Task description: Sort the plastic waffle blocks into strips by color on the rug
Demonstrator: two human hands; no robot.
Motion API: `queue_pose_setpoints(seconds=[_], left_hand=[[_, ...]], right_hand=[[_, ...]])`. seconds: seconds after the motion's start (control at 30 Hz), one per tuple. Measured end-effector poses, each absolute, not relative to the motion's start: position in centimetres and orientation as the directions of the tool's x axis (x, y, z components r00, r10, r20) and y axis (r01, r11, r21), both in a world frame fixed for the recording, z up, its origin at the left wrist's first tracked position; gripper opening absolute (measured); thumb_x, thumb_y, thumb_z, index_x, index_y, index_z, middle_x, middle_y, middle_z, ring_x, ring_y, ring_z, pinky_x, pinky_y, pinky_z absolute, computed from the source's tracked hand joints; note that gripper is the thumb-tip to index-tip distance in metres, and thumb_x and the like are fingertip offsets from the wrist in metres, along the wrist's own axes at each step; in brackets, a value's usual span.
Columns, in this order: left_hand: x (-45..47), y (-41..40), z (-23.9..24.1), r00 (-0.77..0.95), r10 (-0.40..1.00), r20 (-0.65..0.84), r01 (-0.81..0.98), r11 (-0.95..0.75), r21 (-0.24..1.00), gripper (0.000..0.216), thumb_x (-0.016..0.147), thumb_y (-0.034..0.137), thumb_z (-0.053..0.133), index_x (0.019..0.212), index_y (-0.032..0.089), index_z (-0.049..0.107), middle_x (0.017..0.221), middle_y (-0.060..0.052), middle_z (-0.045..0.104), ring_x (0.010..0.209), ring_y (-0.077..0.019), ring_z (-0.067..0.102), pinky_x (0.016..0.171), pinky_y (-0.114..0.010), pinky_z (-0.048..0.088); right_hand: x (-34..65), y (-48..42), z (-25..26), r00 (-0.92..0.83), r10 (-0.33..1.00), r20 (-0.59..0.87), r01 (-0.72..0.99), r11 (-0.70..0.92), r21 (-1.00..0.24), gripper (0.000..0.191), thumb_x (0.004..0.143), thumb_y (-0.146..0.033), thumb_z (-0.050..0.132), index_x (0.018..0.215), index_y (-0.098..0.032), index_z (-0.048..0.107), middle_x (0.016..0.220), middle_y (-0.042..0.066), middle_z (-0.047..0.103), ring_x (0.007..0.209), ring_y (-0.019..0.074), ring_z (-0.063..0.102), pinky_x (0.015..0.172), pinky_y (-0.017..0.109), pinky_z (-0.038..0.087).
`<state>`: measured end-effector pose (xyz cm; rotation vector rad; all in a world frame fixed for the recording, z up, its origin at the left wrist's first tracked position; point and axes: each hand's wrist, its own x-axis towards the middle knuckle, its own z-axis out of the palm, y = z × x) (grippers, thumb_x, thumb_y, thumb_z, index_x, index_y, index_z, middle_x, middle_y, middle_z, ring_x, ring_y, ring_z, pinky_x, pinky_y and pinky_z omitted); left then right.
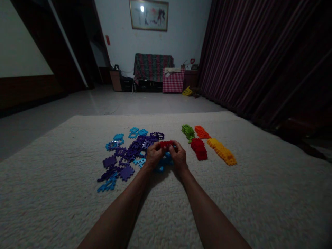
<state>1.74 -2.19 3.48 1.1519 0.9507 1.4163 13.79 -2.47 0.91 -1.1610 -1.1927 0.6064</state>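
Observation:
A small red toothed plastic piece (166, 143) is held up between my left hand (154, 154) and my right hand (178, 155). The fingertips of both hands pinch it from either side, thumbs meeting near its lower edge. Blue pieces (167, 159) lie below and partly behind the hands. To the left spreads a loose heap of purple interlocking pieces (133, 149), mixed with light blue ones (109, 183). On the right, rows of red pieces (199, 149), green pieces (188, 132), orange pieces (201, 132) and yellow pieces (222, 152) lie grouped by colour.
Everything lies on a pale quilted mat (233, 207) over a tiled floor (90, 102). Beyond it stand a low cabinet with a cloth-covered object (153, 67) and a red checked cloth (173, 81). A dark purple curtain (233, 52) hangs along the right.

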Motion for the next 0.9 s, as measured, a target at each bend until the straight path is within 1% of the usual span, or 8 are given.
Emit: queue_pose_setpoints(seconds=[0.13,0.23,0.33,0.57,0.63,0.7,0.8,0.9], left_hand=[[2.1,-2.9,4.2,0.025,0.99,0.141,-0.278,-0.129,0.952,0.028,0.053,0.038,0.085,0.07,0.019,0.073,0.067,-0.002,0.066,0.058,-0.012,0.055,0.053,-0.023,0.043],[2.2,-3.2,4.3,0.055,0.989,0.135,-0.274,-0.115,0.955,0.026,0.054,0.037,0.085,0.067,0.019,0.072,0.065,-0.002,0.066,0.058,-0.0133,0.056,0.053,-0.024,0.043],[2.2,-3.0,3.8,0.084,0.982,0.172,-0.258,-0.145,0.955,0.025,0.059,0.037,0.083,0.072,0.018,0.074,0.065,-0.003,0.066,0.057,-0.0129,0.055,0.052,-0.024,0.043],[2.1,-2.8,3.5,0.063,0.984,0.164,-0.231,-0.145,0.962,0.031,0.058,0.041,0.083,0.076,0.018,0.075,0.072,-0.003,0.07,0.062,-0.0138,0.059,0.056,-0.023,0.046],[2.2,-2.9,3.7,0.04,0.989,0.14,-0.241,-0.127,0.962,0.034,0.056,0.043,0.084,0.078,0.018,0.076,0.075,-0.004,0.071,0.063,-0.0146,0.061,0.055,-0.023,0.046],[2.3,-2.8,3.8,0.015,0.993,0.118,-0.267,-0.11,0.957,0.038,0.054,0.044,0.084,0.08,0.017,0.076,0.077,-0.005,0.072,0.065,-0.0162,0.064,0.054,-0.023,0.046],[2.4,-2.6,3.5,-0.002,0.996,0.087,-0.293,-0.084,0.952,0.041,0.052,0.043,0.085,0.081,0.017,0.075,0.074,-0.005,0.071,0.066,-0.0184,0.067,0.052,-0.023,0.046],[2.5,-2.2,3.0,-0.022,0.996,0.081,-0.288,-0.084,0.954,0.039,0.052,0.042,0.085,0.081,0.017,0.075,0.071,-0.005,0.071,0.063,-0.0187,0.068,0.049,-0.023,0.045]], right_hand=[[14.3,-2.5,1.3,0.259,0.906,0.335,0.066,0.33,-0.942,0.035,0.075,-0.047,0.068,0.097,-0.02,0.069,0.092,0.005,0.074,0.083,0.0204,0.068,0.079,0.034,0.056],[14.6,-2.5,1.3,0.219,0.925,0.311,-0.009,0.321,-0.947,0.033,0.074,-0.045,0.068,0.097,-0.02,0.068,0.091,0.004,0.075,0.082,0.0202,0.069,0.078,0.034,0.057],[14.8,-2.5,1.4,0.186,0.937,0.295,-0.076,0.313,-0.947,0.031,0.074,-0.042,0.067,0.096,-0.02,0.068,0.092,0.004,0.075,0.083,0.0199,0.069,0.078,0.033,0.057],[14.3,-2.8,1.8,0.206,0.927,0.313,-0.071,0.333,-0.94,0.03,0.074,-0.041,0.066,0.096,-0.02,0.068,0.095,0.006,0.075,0.085,0.0199,0.069,0.077,0.033,0.058],[14.4,-2.8,1.8,0.249,0.909,0.335,-0.018,0.351,-0.936,0.034,0.074,-0.041,0.066,0.1,-0.019,0.068,0.097,0.007,0.074,0.084,0.0197,0.068,0.076,0.033,0.057],[15.1,-2.9,2.0,0.342,0.86,0.38,0.083,0.375,-0.923,0.038,0.075,-0.04,0.065,0.105,-0.018,0.066,0.101,0.009,0.072,0.083,0.0192,0.067,0.074,0.033,0.057],[17.1,-3.2,2.5,0.502,0.696,0.513,0.306,0.412,-0.858,0.038,0.076,-0.039,0.062,0.107,-0.017,0.065,0.113,0.013,0.065,0.087,0.0203,0.065,0.076,0.035,0.056],[19.8,-3.6,2.8,0.587,0.498,0.638,0.522,0.369,-0.769,0.033,0.079,-0.038,0.059,0.102,-0.016,0.066,0.115,0.016,0.061,0.099,0.024,0.062,0.083,0.038,0.055]])
